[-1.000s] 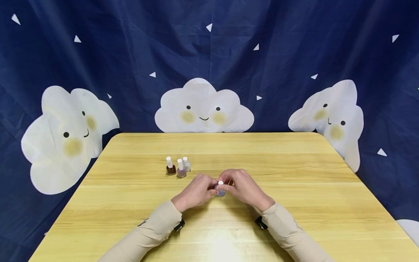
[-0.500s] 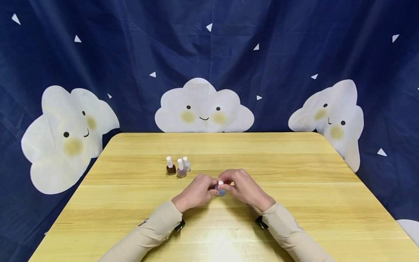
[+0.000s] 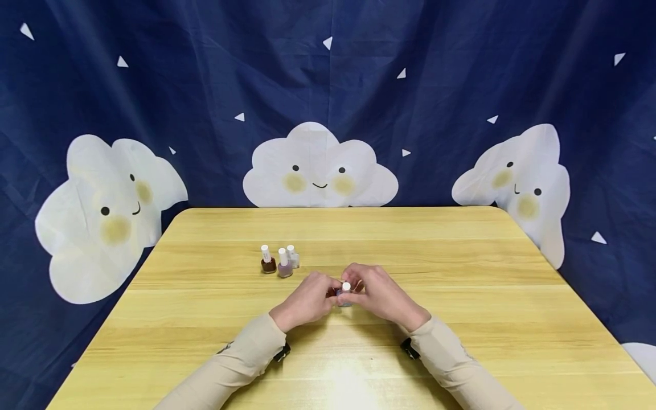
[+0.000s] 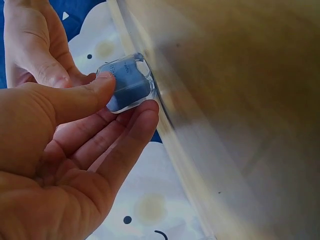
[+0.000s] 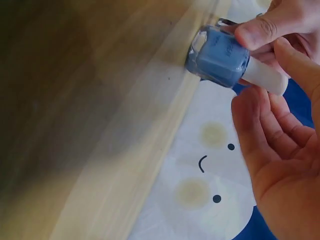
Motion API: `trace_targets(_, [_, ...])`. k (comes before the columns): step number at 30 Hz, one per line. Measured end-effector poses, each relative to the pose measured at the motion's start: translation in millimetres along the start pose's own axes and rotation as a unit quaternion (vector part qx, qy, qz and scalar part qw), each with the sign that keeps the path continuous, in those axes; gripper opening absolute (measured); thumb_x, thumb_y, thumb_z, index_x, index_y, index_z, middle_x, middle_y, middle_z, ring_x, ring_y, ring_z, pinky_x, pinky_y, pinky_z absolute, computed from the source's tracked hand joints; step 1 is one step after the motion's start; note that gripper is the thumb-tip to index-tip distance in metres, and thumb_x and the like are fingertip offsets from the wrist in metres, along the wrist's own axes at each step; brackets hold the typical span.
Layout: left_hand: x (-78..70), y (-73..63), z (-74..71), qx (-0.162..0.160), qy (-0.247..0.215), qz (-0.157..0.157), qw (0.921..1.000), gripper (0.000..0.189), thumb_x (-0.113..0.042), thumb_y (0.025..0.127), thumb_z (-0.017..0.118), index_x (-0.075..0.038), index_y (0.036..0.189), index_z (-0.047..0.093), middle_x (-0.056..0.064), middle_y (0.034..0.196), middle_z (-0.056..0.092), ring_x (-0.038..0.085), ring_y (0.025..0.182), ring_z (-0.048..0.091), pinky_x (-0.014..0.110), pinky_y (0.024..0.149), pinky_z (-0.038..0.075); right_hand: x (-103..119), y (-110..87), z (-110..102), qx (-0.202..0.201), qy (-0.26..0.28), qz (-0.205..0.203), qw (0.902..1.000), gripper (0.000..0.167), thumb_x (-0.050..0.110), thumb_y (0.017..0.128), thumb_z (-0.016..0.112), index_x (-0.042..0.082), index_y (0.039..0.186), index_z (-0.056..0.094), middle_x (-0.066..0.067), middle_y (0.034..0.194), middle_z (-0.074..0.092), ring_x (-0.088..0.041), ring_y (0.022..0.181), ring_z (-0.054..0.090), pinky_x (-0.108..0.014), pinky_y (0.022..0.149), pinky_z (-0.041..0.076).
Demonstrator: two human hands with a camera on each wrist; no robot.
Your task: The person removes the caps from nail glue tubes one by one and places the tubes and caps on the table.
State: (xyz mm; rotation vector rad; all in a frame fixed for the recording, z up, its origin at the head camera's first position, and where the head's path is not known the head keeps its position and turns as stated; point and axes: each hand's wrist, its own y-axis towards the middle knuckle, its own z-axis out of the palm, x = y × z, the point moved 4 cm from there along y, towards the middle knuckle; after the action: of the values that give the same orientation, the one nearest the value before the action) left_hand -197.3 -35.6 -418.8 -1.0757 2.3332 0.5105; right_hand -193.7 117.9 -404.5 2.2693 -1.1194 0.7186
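Observation:
A nail polish bottle [image 5: 220,55] with blue polish and a white cap [image 5: 267,76] stands on the table between both hands. My left hand [image 4: 75,130] pinches its glass body between thumb and fingers, as the left wrist view shows. Around the cap, the thumb and forefinger of my right hand [image 5: 285,135] are spread on either side, loosened from it. In the head view, my left hand [image 3: 310,299] and right hand [image 3: 381,296] meet over the bottle, partly hiding it.
Behind and left of the hands stand three more nail polish bottles with white caps: a dark brown one [image 3: 269,265], a mauve one [image 3: 285,269] and a clear or whitish one [image 3: 294,260]. The wooden table [image 3: 435,245] ends at a dark blue cloud-print curtain [image 3: 435,57].
The right thumb and forefinger, earlier pinching the white cap, have spread apart, and more of the cap shows. The left hand and the other bottles stay where they were.

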Motion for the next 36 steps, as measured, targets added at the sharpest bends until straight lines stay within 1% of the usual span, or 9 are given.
trace_targets(2, [-0.6,-0.4,-0.1,-0.002,0.003,0.002,1.0000,0.013,-0.005,0.092,0.074,-0.012,0.082,0.071,0.000,0.073,0.068,0.006,0.060,0.048,0.021,0.059,0.042,-0.5,-0.1,0.8,-0.004,0.000,0.007,1.0000,0.027,0.029,0.086,0.084,0.014,0.099,0.065,0.009,0.083,0.065,-0.008,0.075,0.061,-0.023,0.065,0.053])
trace_targets(6, [-1.1,-0.9,-0.1,-0.001,-0.002,0.003,1.0000,0.017,-0.003,0.093,0.073,-0.012,0.078,0.069,-0.001,0.068,0.064,0.005,0.057,0.044,0.019,0.055,0.037,-1.0,0.3,0.3,-0.022,-0.015,0.019,0.9995,0.020,0.025,0.087,0.083,0.016,0.092,0.066,0.010,0.082,0.064,-0.007,0.074,0.059,-0.023,0.063,0.052])
trace_targets(9, [-0.7,-0.4,0.6,0.002,-0.011,0.001,0.9999,0.017,-0.002,0.092,0.073,-0.011,0.078,0.069,0.000,0.068,0.065,0.004,0.056,0.043,0.018,0.053,0.034,-1.7,0.5,-0.1,-0.030,-0.023,0.022,0.9990,0.016,0.022,0.088,0.082,0.017,0.088,0.067,0.010,0.081,0.066,-0.003,0.072,0.060,-0.022,0.062,0.052])
trace_targets(15, [0.0,0.0,0.6,0.006,-0.018,-0.001,0.9998,0.013,-0.001,0.091,0.074,-0.010,0.082,0.071,0.003,0.072,0.069,0.004,0.057,0.045,0.018,0.053,0.034,-1.1,0.7,0.0,-0.038,-0.020,0.009,0.9990,0.014,0.019,0.089,0.082,0.015,0.086,0.069,0.009,0.079,0.068,-0.004,0.069,0.061,-0.021,0.061,0.052])
trace_targets(20, [0.8,0.1,0.5,0.005,-0.016,-0.003,0.9999,0.010,-0.002,0.091,0.074,-0.010,0.084,0.073,0.002,0.073,0.069,0.005,0.058,0.045,0.019,0.055,0.036,0.3,1.0,-0.2,-0.037,-0.023,-0.008,0.9990,0.011,0.017,0.089,0.080,0.014,0.086,0.070,0.008,0.080,0.068,-0.002,0.069,0.061,-0.020,0.062,0.052])
trace_targets(29, [0.1,0.2,0.0,0.005,-0.015,0.001,0.9999,0.007,-0.003,0.091,0.075,-0.009,0.086,0.074,0.003,0.076,0.072,0.006,0.060,0.047,0.020,0.056,0.037,3.2,1.1,-1.3,-0.036,-0.044,-0.041,0.9976,0.007,0.015,0.089,0.080,0.014,0.089,0.073,0.010,0.081,0.069,0.000,0.070,0.059,-0.020,0.063,0.052])
trace_targets(32, [0.1,0.1,-0.1,0.004,-0.011,0.002,0.9999,0.006,-0.003,0.091,0.075,-0.008,0.087,0.076,0.002,0.077,0.072,0.006,0.060,0.048,0.020,0.057,0.038,3.5,0.8,-1.6,-0.028,-0.043,-0.041,0.9978,0.005,0.014,0.090,0.079,0.014,0.091,0.074,0.009,0.084,0.070,0.000,0.072,0.060,-0.020,0.065,0.053])
trace_targets(36, [0.0,0.0,-0.2,0.002,-0.008,0.004,1.0000,0.005,-0.003,0.091,0.075,-0.008,0.088,0.076,0.001,0.079,0.073,0.005,0.062,0.050,0.021,0.059,0.041,3.8,0.1,-2.6,-0.015,-0.034,-0.039,0.9986,0.005,0.012,0.091,0.077,0.013,0.095,0.074,0.006,0.091,0.073,-0.003,0.078,0.065,-0.022,0.071,0.057])
